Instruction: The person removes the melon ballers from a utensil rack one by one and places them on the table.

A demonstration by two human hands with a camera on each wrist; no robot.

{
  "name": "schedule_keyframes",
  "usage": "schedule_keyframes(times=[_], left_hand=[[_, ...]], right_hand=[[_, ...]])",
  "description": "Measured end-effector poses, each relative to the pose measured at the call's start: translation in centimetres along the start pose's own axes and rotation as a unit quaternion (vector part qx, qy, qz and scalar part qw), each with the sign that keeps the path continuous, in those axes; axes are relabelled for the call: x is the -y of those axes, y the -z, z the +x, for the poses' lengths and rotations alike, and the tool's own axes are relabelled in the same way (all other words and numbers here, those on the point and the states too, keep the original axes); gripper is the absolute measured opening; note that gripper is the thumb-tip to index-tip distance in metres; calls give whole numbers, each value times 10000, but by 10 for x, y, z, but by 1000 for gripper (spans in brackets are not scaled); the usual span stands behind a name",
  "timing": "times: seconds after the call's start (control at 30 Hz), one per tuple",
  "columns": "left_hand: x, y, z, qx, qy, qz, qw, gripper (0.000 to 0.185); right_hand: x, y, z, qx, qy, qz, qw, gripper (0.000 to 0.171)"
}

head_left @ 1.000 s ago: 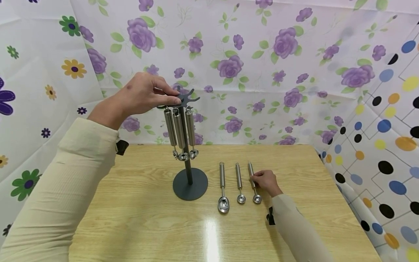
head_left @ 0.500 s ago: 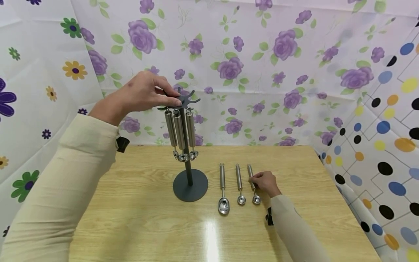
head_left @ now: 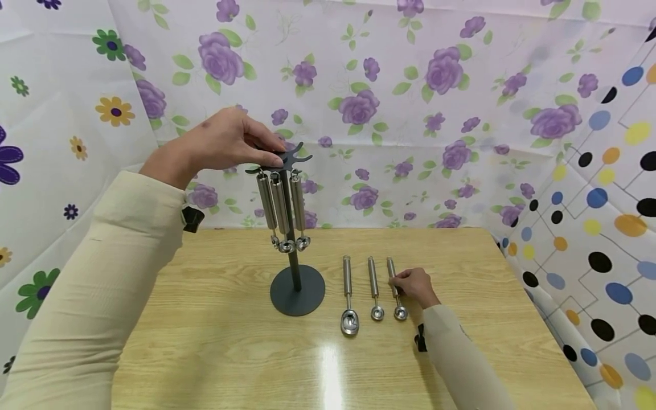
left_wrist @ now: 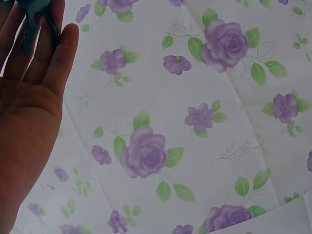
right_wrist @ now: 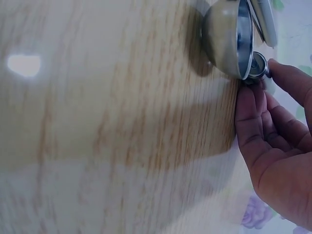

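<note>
Steel scoops are lying in a row; the right hand is pinching the outermost scoop, while the left hand is gripping the rack top, steadying it.

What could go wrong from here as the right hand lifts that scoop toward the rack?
The right hand only pinches the rightmost scoop partway along its slim, smooth handle, so it may slip or swing. The neighbouring scoop lies close beside it and could get knocked. The rack stands on one thin post with three scoops hanging on the left hand's side; a bump at the top could set them swinging or tip it.
</note>
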State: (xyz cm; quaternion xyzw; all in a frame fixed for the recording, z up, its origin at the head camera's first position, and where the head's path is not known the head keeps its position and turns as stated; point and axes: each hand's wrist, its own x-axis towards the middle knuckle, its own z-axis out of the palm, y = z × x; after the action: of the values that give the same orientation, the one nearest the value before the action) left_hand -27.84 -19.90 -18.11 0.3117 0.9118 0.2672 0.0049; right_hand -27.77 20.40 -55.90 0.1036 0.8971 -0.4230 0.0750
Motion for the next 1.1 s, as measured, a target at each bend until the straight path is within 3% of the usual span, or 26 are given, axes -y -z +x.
schedule_keyframes(times=[0.27,0.5,0.67,0.8,1.1], left_hand=[[-3,-1,5,-42,-192,274,9994,22],[-8,-4,4,-111,86,445,9989,25],[-12,-5,2,-256,148,581,9979,25],[-12,-6,-1,-379,-3,755,9964,24],[-13,-9,0,-539,45,823,9951,27]], right_hand=[[-6,6,-6,-17,0,399,9992,34],[2,25,-14,-167,342,534,9978,41],[26,43,-20,-43,987,851,9915,42],[50,54,-28,136,1415,903,9857,42],[102,73,-44,404,1940,947,9756,40]])
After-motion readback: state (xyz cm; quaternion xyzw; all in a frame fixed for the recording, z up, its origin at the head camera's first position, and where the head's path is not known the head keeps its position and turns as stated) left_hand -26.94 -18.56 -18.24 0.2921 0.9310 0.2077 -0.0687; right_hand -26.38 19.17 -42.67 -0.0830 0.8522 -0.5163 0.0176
